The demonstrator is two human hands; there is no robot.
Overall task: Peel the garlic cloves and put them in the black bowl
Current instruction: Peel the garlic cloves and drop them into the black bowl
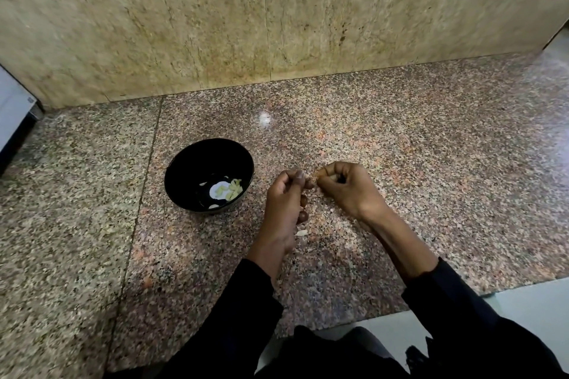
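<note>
Pinching at a small garlic clove (314, 176), both hands are held close together over the speckled granite counter (431, 163), just to the right of the black bowl (184, 169). The left hand (284, 203) is seen with its thumb and forefinger closed near the clove, the remaining fingers curled below. The right hand (345, 186) is closed in a loose fist, with the clove gripped at its fingertips; the clove itself is mostly hidden and blurred. A pale scrap, likely garlic skin (301, 232), is seen beside the left wrist. Several pale peeled cloves (232, 189) are held in the bottom of the bowl. Dark sleeves (246, 301) are worn on both arms. A beige stone wall (184, 24) is seen behind the counter.
</note>
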